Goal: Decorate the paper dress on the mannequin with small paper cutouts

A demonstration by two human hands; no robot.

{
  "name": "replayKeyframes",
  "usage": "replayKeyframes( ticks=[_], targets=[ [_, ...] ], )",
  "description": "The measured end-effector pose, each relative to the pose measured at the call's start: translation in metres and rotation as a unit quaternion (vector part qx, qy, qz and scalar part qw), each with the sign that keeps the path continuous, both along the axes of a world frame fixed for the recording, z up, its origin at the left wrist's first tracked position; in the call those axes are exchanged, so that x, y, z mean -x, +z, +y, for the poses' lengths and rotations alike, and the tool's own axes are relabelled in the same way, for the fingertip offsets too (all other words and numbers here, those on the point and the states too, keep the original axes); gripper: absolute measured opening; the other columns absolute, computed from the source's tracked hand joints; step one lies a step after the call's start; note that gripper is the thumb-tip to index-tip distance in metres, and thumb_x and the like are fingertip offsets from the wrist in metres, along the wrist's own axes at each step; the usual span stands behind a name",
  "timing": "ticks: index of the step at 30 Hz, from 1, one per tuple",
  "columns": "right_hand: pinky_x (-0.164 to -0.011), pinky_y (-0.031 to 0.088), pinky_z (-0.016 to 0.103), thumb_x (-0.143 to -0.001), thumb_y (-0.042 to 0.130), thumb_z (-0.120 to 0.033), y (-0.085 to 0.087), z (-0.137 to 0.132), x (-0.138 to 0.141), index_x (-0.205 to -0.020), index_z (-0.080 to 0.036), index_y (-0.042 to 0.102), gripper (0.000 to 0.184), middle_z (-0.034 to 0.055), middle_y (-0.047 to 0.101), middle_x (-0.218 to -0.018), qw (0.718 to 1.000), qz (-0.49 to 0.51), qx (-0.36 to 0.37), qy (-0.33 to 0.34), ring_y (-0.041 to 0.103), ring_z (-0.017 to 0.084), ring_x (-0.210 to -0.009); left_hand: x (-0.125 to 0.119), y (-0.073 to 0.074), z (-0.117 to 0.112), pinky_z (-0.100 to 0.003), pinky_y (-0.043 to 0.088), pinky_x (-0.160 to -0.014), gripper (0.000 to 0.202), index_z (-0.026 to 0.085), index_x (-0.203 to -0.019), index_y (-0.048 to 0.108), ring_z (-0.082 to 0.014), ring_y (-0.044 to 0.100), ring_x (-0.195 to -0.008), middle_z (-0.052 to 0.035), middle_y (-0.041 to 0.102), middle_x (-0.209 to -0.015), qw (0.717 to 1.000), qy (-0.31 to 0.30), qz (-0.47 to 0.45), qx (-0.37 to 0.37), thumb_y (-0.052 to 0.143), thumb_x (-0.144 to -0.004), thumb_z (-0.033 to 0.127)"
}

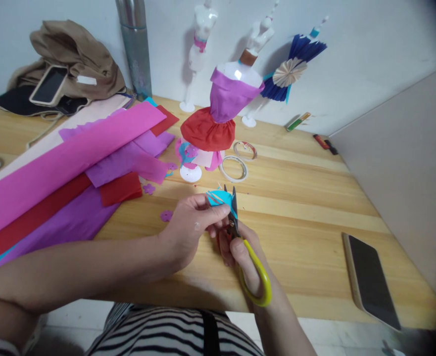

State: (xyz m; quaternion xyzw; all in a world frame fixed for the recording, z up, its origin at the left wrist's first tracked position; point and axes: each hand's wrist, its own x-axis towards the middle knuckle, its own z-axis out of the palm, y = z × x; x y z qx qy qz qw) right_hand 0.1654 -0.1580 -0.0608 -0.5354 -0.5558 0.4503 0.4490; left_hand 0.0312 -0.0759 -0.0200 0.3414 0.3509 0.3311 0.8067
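My left hand (190, 225) pinches a small piece of turquoise paper (221, 198) between thumb and fingers, above the front part of the table. Wrapped through the yellow handles of a pair of scissors (257, 277), my right hand (245, 247) holds them with the blades pointing away from me. The blades are slightly apart at the paper's right edge. Just beyond stands a small white mannequin (236, 74) in a purple top and a gathered red skirt (208, 129). Purple flower cut-outs (167, 215) lie left of my hands.
Pink, purple and red paper sheets (72, 148) cover the table's left side. Two tape rolls (233, 169) lie by the mannequin. A phone (370, 279) rests at the right, and a flask (135, 54), a brown bag (80, 59) and other mannequins (203, 29) stand along the wall.
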Motion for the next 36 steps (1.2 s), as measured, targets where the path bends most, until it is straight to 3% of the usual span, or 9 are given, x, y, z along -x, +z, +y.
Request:
replayKeyframes(
  ticks=[3,11,19,28,31,36],
  targets=[
    [-0.047,0.033,0.027,-0.096,0.048,-0.072,0.000,0.000,0.001,-0.092,-0.022,0.057,0.051,0.0002,0.055,-0.074,0.999,0.052,0.012,0.007,0.044,0.013,-0.059,0.000,0.001,-0.001,-0.025,0.034,-0.055,0.022,0.016,-0.064,0.059,-0.0099,0.048,-0.057,0.0012,0.054,-0.059,1.000,0.009,0.005,0.004,0.073,-0.072,0.030],
    [-0.046,0.034,0.026,-0.097,0.049,-0.070,0.002,0.000,0.002,-0.091,-0.022,0.058,0.048,0.0001,0.055,-0.074,0.998,0.063,0.005,0.003,0.041,0.012,-0.056,-0.001,0.003,-0.003,-0.025,0.034,-0.055,0.022,0.016,-0.064,0.059,-0.0093,0.047,-0.056,0.0019,0.055,-0.059,1.000,0.018,-0.003,0.011,0.074,-0.072,0.030],
    [-0.045,0.032,0.025,-0.095,0.051,-0.071,-0.002,-0.002,0.002,-0.100,-0.022,0.060,0.050,0.0036,0.061,-0.091,0.996,0.089,0.012,-0.006,0.043,0.011,-0.059,-0.001,0.001,-0.001,-0.023,0.038,-0.055,0.029,0.015,-0.068,0.060,-0.0085,0.050,-0.057,0.0021,0.057,-0.061,1.000,0.002,-0.030,0.005,0.079,-0.069,0.036],
    [-0.046,0.032,0.027,-0.095,0.051,-0.071,0.004,0.001,0.003,-0.094,-0.022,0.058,0.050,0.0010,0.057,-0.083,0.996,0.090,0.012,-0.004,0.039,0.011,-0.056,0.000,0.002,-0.001,-0.023,0.038,-0.051,0.033,0.017,-0.071,0.058,-0.0102,0.053,-0.054,0.0009,0.057,-0.060,0.999,-0.002,-0.045,0.017,0.078,-0.074,0.042],
    [-0.047,0.032,0.027,-0.096,0.050,-0.072,0.005,0.000,0.003,-0.093,-0.022,0.058,0.050,-0.0005,0.055,-0.077,0.996,0.082,0.021,-0.002,0.038,0.011,-0.055,0.000,0.002,0.003,-0.022,0.038,-0.051,0.030,0.016,-0.072,0.058,-0.0102,0.053,-0.056,0.0007,0.057,-0.059,0.999,0.013,-0.035,0.011,0.076,-0.076,0.040],
    [-0.045,0.030,0.027,-0.096,0.050,-0.070,0.002,-0.001,0.003,-0.099,-0.022,0.060,0.049,-0.0041,0.048,-0.067,0.996,0.082,0.021,-0.005,0.035,0.011,-0.051,0.000,0.003,0.011,-0.021,0.036,-0.049,0.025,0.016,-0.078,0.061,-0.0084,0.051,-0.052,0.0031,0.058,-0.059,0.999,0.042,-0.033,0.000,0.080,-0.068,0.030]
  ],
)
